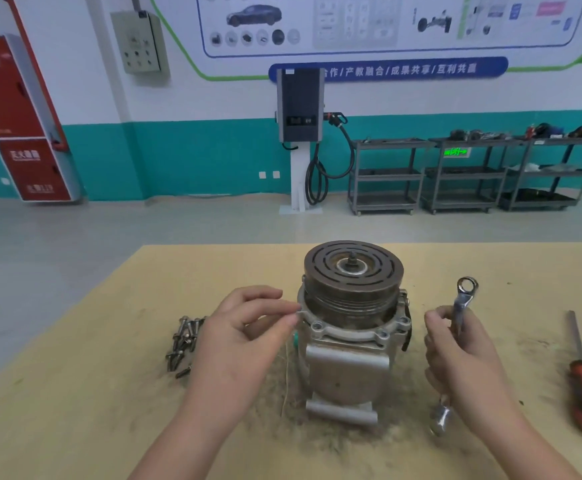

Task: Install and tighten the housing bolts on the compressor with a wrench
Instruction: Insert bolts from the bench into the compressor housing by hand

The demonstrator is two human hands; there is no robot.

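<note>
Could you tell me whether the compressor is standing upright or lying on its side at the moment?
Upright. The compressor stands on end on the table, its pulley facing up on top.

Location: an automotive training workshop. Indicators are the white wall poster with car and component diagrams (379,22), the grey pedestal-mounted vehicle charger with black cable (300,105), and the dark metal three-tier parts trolleys (386,174). A grey wall-mounted electrical control box (140,43) and a red fire-equipment cabinet (15,126) stand against the white-and-teal wall.

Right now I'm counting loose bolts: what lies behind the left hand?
A pile of bolts lies on the table, showing beside the left hand. Any further bolts behind it are hidden.
</note>
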